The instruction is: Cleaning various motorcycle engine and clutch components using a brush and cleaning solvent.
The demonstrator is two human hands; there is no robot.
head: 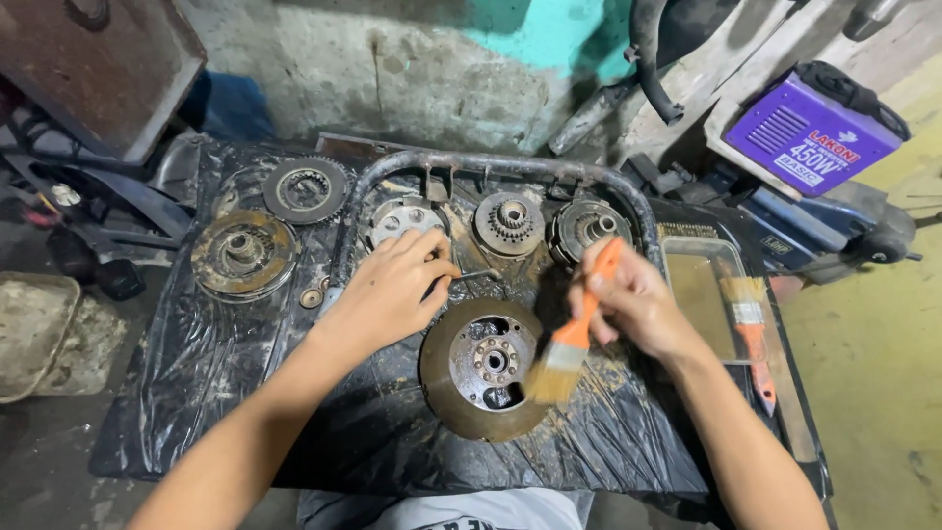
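A rusty round metal disc with a bolted hub [483, 367] lies on black plastic sheeting [216, 363] in front of me. My right hand [633, 302] grips an orange-handled paintbrush [572, 337], its bristles at the disc's right edge. My left hand [391, 291] rests just beyond the disc, fingers curled around a small thin metal piece [478, 274] beside a pale round part [402, 222].
Several greasy clutch and gear parts [242, 253] [305, 188] [509, 223] [587, 226] lie along the back. A bent metal tube [491, 163] arches over them. At right, a clear tray of brownish liquid [699, 294] holds a second orange brush [754, 334]. A purple box-shaped machine [811, 132] sits far right.
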